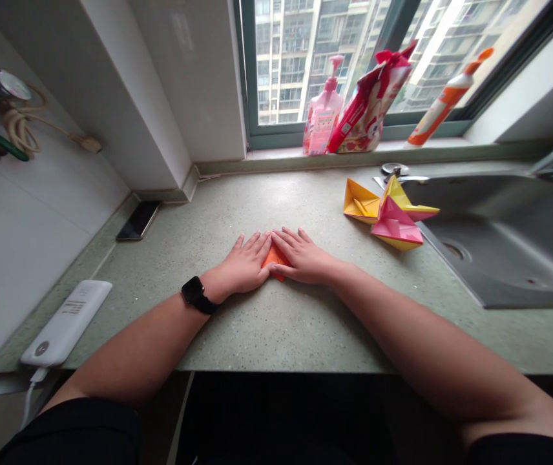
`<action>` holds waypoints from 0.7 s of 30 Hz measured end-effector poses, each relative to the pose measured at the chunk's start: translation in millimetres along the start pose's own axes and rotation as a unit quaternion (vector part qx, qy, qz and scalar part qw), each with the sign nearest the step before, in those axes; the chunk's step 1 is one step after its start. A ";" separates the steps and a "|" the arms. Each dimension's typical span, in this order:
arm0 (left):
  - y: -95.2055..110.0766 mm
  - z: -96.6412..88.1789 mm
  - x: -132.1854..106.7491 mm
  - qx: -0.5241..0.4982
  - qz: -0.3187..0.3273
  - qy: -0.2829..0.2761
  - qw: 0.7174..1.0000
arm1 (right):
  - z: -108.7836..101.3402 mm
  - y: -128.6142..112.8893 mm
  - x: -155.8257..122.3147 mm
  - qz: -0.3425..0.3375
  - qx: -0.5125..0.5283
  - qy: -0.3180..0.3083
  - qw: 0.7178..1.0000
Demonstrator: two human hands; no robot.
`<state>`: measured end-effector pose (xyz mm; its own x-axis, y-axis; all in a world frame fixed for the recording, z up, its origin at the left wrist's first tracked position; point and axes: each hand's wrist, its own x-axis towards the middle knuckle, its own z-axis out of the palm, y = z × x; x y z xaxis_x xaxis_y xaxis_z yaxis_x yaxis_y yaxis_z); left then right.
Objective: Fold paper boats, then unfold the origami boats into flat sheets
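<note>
A folded piece of orange paper (275, 261) lies on the speckled green stone counter (276, 336), partly covered by both hands. My left hand (243, 263), with a black smartwatch (196, 294) on its wrist, lies flat with its fingertips on the paper's left side. My right hand (303, 257) lies flat over the paper's right side, its fingers pointing left. Neither hand is curled around the paper. To the right stand several finished origami pieces in yellow and pink (387, 216), out of reach of my fingers.
A steel sink (499, 245) is set into the counter at the right. A black phone (138, 220) and a white power bank (66, 323) with a cable lie at the left. A pink soap bottle (323, 110), a red bag (368, 103) and an orange spray can (444, 100) stand on the windowsill.
</note>
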<state>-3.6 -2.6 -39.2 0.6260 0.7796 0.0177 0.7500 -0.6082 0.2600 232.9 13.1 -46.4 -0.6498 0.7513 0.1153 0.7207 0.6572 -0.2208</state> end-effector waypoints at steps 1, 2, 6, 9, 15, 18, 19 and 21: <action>-0.1 0.1 -0.6 0.002 0.006 0.007 1.000 | 2.3 -1.0 1.1 0.001 -0.006 0.000 1.000; -0.3 -0.2 -0.7 0.005 0.014 0.014 1.000 | 4.5 -1.6 2.2 0.001 -0.011 0.000 1.000; -1.0 -5.1 2.2 0.022 0.036 0.012 0.999 | 9.3 -2.1 5.8 0.006 -0.023 -0.001 1.000; 0.6 -9.9 5.1 0.044 0.017 -0.039 0.998 | 8.3 -3.0 7.0 0.023 -0.026 -0.018 0.999; 5.8 -13.6 6.6 0.069 -0.009 -0.065 0.995 | 3.7 -2.8 5.7 0.068 -0.039 -0.034 0.996; 6.8 -14.1 6.7 0.069 -0.015 -0.067 0.995 | 1.5 -1.4 4.6 0.086 -0.040 -0.042 0.995; 6.8 -14.2 6.9 0.067 -0.015 -0.067 0.995 | 0.8 -1.3 4.5 0.090 -0.040 -0.044 0.994; 6.4 -14.0 7.3 0.063 -0.016 -0.064 0.996 | -0.4 -1.4 4.5 0.095 -0.041 -0.047 0.993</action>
<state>2.8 1.3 -23.9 0.6179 0.7780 -0.1139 0.7854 -0.6039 0.1359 229.1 15.6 -45.2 -0.5164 0.8562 -0.0138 0.8476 0.5088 -0.1504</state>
